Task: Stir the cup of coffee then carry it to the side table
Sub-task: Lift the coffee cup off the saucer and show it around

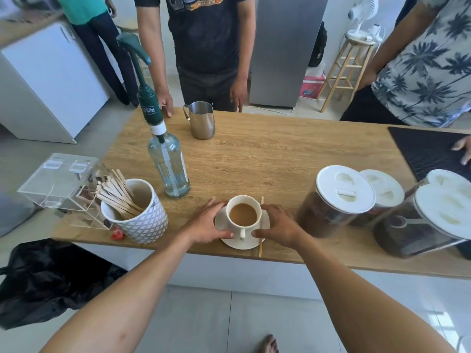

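We locate the white ceramic cup of milky brown coffee (242, 215) on its white round saucer (242, 242), close to the near edge of the light wooden counter (267, 159), handle toward us. A thin wooden stir stick (261, 235) lies on the counter, touching the saucer's right rim and partly under our right hand; nothing stands in the cup. We judge stirring complete. Our left hand (207, 222) curves around the saucer's left rim, and our right hand (277, 225) around the right, both half-closed on the saucer, thumbs near the handle. The saucer appears to rest on the counter, so lift and carry remain. The side table is not in view. A patterned white mug of wooden sticks (137, 217) stands to the left, a clear glass pump bottle (169, 169) behind
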A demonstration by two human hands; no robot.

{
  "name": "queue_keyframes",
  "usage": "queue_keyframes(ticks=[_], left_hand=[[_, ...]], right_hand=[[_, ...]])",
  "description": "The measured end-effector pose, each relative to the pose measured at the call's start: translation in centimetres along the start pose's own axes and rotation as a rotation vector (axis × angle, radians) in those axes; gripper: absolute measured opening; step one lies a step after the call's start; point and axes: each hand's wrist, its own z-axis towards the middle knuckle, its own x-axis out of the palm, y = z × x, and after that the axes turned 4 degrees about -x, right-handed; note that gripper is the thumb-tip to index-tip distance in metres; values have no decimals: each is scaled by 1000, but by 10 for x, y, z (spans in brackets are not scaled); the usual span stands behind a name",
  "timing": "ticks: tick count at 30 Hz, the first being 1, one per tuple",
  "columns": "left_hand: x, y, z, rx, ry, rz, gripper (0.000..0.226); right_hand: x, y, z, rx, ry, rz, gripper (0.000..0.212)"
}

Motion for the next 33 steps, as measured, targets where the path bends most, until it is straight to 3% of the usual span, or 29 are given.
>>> queue_keyframes(ticks=[6, 11, 17, 23, 30, 33], left_hand=[[3, -8, -3, 67, -43, -41, 99], [7, -8, 0, 101, -66, -51, 95], [15, 2, 6, 100, -94, -99, 93], [10, -10, -4, 110, -111, -120, 85], [-8, -21, -12, 109, -101, -154, 86], [-25, -30, -17, 123, -62, -175, 82]], right_hand=[[4, 11, -4, -34, -24, 60, 91], [9, 15, -4, -15, -21, 128, 105], [12, 19, -3, -32, -17, 170, 98], [37, -20, 33, -45, -19, 190, 98], [-5, 31, -6, -145, -54, 270, 85], [-18, 42, -11, -160, -41, 279, 91]])
